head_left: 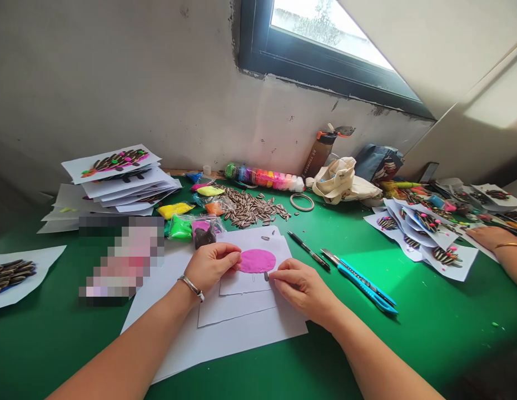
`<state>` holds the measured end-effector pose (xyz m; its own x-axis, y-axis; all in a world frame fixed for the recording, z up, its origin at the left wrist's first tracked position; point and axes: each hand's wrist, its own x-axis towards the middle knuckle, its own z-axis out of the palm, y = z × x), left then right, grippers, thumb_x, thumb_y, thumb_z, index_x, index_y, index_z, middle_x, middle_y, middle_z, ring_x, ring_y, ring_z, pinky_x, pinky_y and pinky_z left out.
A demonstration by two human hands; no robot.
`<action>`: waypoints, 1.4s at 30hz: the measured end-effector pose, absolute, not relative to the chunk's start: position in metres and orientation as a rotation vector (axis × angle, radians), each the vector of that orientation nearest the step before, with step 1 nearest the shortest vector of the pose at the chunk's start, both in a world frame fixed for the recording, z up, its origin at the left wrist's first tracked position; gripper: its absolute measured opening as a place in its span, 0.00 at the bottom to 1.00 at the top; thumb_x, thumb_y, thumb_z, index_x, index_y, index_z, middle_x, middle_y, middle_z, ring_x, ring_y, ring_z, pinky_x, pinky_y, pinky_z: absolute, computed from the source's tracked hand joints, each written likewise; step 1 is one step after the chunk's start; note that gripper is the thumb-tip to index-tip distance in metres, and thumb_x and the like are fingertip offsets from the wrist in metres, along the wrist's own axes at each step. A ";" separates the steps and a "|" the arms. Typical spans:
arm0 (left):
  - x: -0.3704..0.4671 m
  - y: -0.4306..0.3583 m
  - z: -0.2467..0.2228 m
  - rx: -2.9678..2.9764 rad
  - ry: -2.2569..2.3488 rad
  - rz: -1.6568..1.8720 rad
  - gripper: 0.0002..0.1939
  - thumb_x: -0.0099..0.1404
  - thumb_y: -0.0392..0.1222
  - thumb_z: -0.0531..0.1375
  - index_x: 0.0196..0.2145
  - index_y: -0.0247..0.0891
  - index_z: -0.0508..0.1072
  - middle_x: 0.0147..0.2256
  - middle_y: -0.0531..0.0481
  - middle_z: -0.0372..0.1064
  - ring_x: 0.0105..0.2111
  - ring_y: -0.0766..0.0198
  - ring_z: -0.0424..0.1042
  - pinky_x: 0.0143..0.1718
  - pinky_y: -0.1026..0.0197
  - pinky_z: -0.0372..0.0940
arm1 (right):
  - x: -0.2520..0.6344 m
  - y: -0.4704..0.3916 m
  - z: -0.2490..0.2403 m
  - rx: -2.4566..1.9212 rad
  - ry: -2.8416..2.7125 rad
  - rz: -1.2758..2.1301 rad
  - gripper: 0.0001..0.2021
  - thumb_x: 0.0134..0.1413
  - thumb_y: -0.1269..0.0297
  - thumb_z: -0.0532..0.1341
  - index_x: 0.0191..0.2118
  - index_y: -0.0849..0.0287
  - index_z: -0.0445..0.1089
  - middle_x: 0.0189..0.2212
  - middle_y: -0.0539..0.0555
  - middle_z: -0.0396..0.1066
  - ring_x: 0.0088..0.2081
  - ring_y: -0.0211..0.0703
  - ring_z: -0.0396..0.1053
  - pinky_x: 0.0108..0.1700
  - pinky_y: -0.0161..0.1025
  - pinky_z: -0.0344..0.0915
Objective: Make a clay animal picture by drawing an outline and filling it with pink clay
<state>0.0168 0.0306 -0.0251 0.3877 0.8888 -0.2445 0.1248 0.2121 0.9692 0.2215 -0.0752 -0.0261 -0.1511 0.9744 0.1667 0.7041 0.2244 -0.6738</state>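
A flat magenta oval of modelling clay (258, 260) lies on a small white sheet of paper (237, 287), with faint pencil lines below it. My left hand (210, 268) is closed in a pinch at the oval's left edge; what its fingertips hold, if anything, is hidden. Between the thumb and forefinger of my right hand (301, 286) is a small dark grey piece (266, 276), probably clay, just under the oval's lower right edge. Loose sunflower seeds (265, 238) lie at the top of the sheet.
Beyond the paper are a heap of sunflower seeds (250, 208) and bags of coloured clay (181, 226). A pen (308, 250) and blue cutter (358, 280) lie at right. Stacked seed pictures (125, 186) stand at left. Another person's hand (490, 238) rests far right.
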 end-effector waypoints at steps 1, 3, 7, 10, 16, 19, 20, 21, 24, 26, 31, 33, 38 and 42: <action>0.017 0.031 -0.025 1.260 1.058 0.696 0.20 0.46 0.52 0.67 0.33 0.33 0.76 0.26 0.49 0.75 0.27 0.62 0.74 0.30 0.62 0.69 | 0.221 -0.075 -0.026 -1.539 -1.935 0.597 0.12 0.57 0.71 0.56 0.38 0.52 0.76 0.33 0.52 0.68 0.34 0.38 0.68 0.35 0.33 0.65; 0.016 0.031 -0.025 1.262 1.053 0.688 0.20 0.46 0.52 0.67 0.33 0.33 0.76 0.25 0.49 0.75 0.27 0.62 0.74 0.30 0.62 0.69 | 0.222 -0.075 -0.025 -1.526 -1.977 0.586 0.12 0.57 0.71 0.56 0.38 0.53 0.76 0.33 0.52 0.68 0.34 0.38 0.67 0.35 0.34 0.64; 0.015 0.031 -0.024 1.252 1.052 0.688 0.20 0.47 0.51 0.67 0.33 0.34 0.76 0.26 0.49 0.75 0.27 0.63 0.74 0.30 0.63 0.69 | 0.225 -0.074 -0.025 -1.506 -1.934 0.666 0.11 0.58 0.71 0.56 0.39 0.53 0.76 0.33 0.52 0.69 0.35 0.38 0.67 0.37 0.34 0.64; 0.016 0.030 -0.023 1.248 1.052 0.692 0.20 0.46 0.51 0.67 0.33 0.34 0.76 0.26 0.49 0.75 0.26 0.63 0.73 0.29 0.63 0.69 | 0.227 -0.074 -0.027 -1.496 -1.918 0.700 0.13 0.57 0.71 0.56 0.44 0.53 0.74 0.35 0.53 0.68 0.36 0.39 0.67 0.39 0.35 0.65; 0.016 0.031 -0.025 1.269 1.040 0.692 0.19 0.47 0.51 0.67 0.33 0.34 0.76 0.25 0.50 0.75 0.26 0.64 0.72 0.29 0.64 0.68 | 0.224 -0.075 -0.027 -1.491 -2.132 0.564 0.15 0.56 0.73 0.57 0.45 0.50 0.74 0.35 0.53 0.65 0.38 0.40 0.65 0.40 0.37 0.63; 0.015 0.031 -0.026 1.287 1.034 0.686 0.18 0.49 0.51 0.66 0.33 0.34 0.76 0.25 0.50 0.75 0.26 0.65 0.72 0.29 0.64 0.68 | 0.225 -0.074 -0.027 -1.515 -2.043 0.630 0.18 0.56 0.73 0.57 0.51 0.50 0.70 0.36 0.53 0.66 0.36 0.39 0.65 0.38 0.35 0.64; 0.014 0.031 -0.027 1.290 1.035 0.684 0.18 0.49 0.50 0.66 0.33 0.34 0.76 0.25 0.50 0.75 0.26 0.65 0.72 0.29 0.64 0.68 | 0.225 -0.074 -0.028 -1.524 -2.029 0.634 0.19 0.56 0.74 0.57 0.52 0.50 0.68 0.36 0.53 0.66 0.36 0.39 0.65 0.38 0.34 0.63; 0.014 0.031 -0.027 1.291 1.038 0.682 0.18 0.49 0.50 0.66 0.33 0.34 0.76 0.25 0.50 0.75 0.25 0.65 0.72 0.29 0.64 0.68 | 0.225 -0.073 -0.029 -1.532 -2.036 0.622 0.20 0.56 0.74 0.56 0.53 0.50 0.68 0.36 0.53 0.66 0.36 0.39 0.65 0.38 0.35 0.63; 0.015 0.031 -0.027 1.294 1.046 0.682 0.18 0.49 0.50 0.66 0.33 0.34 0.76 0.24 0.51 0.74 0.25 0.65 0.71 0.29 0.64 0.68 | 0.223 -0.071 -0.031 -1.532 -2.111 0.537 0.18 0.56 0.75 0.55 0.50 0.51 0.71 0.36 0.53 0.65 0.37 0.40 0.65 0.39 0.36 0.63; 0.015 0.031 -0.027 1.295 1.041 0.684 0.18 0.49 0.50 0.66 0.33 0.34 0.76 0.24 0.51 0.74 0.25 0.65 0.71 0.29 0.64 0.68 | 0.221 -0.071 -0.031 -1.539 -2.107 0.520 0.18 0.56 0.75 0.55 0.49 0.51 0.71 0.35 0.53 0.65 0.37 0.40 0.65 0.38 0.36 0.63; 0.016 0.032 -0.027 1.274 1.029 0.690 0.19 0.48 0.50 0.67 0.33 0.33 0.76 0.25 0.49 0.75 0.26 0.64 0.72 0.29 0.63 0.68 | 0.220 -0.072 -0.032 -1.548 -2.045 0.539 0.15 0.57 0.72 0.55 0.47 0.52 0.71 0.35 0.53 0.65 0.35 0.39 0.64 0.36 0.34 0.63; 0.017 0.032 -0.027 1.268 1.035 0.697 0.19 0.47 0.50 0.67 0.33 0.33 0.76 0.25 0.49 0.75 0.26 0.64 0.72 0.29 0.63 0.69 | 0.220 -0.072 -0.033 -1.546 -2.082 0.501 0.14 0.58 0.73 0.54 0.44 0.53 0.73 0.34 0.53 0.65 0.35 0.39 0.64 0.36 0.34 0.62; 0.017 0.031 -0.026 1.240 1.041 0.695 0.18 0.46 0.49 0.67 0.32 0.33 0.76 0.24 0.51 0.74 0.25 0.64 0.73 0.28 0.64 0.68 | 0.219 -0.073 -0.033 -1.569 -2.068 0.486 0.17 0.57 0.74 0.55 0.49 0.53 0.70 0.36 0.53 0.65 0.35 0.39 0.65 0.37 0.35 0.63; 0.018 0.031 -0.024 1.234 1.048 0.699 0.18 0.45 0.49 0.67 0.31 0.33 0.76 0.23 0.51 0.74 0.25 0.65 0.72 0.28 0.64 0.68 | 0.217 -0.074 -0.032 -1.600 -2.114 0.419 0.16 0.57 0.75 0.54 0.47 0.54 0.71 0.35 0.53 0.65 0.35 0.40 0.64 0.37 0.35 0.63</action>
